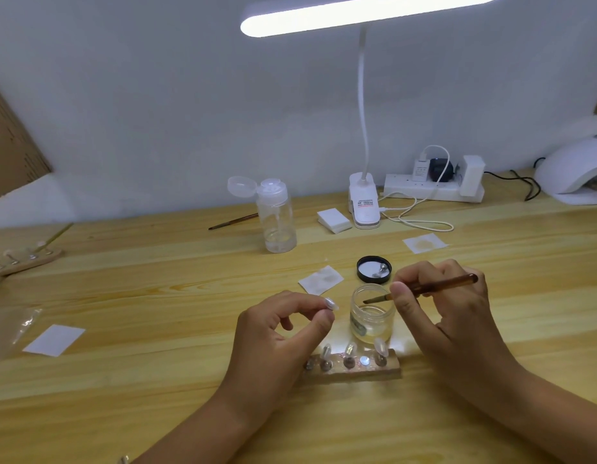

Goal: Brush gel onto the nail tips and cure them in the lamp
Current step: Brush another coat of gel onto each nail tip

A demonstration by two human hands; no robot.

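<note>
The left hand [273, 333] pinched a clear nail tip [330, 303] beside the gel jar [372, 318]. The right hand [451, 313] gripped a brush [443, 285] over it, with the black lid [367, 270] behind.

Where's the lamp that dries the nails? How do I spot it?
Start at the tall desk lamp at the back of the table. Go right past the power strip to the cure lamp: it is a low white dome, not a bright bar.
</note>
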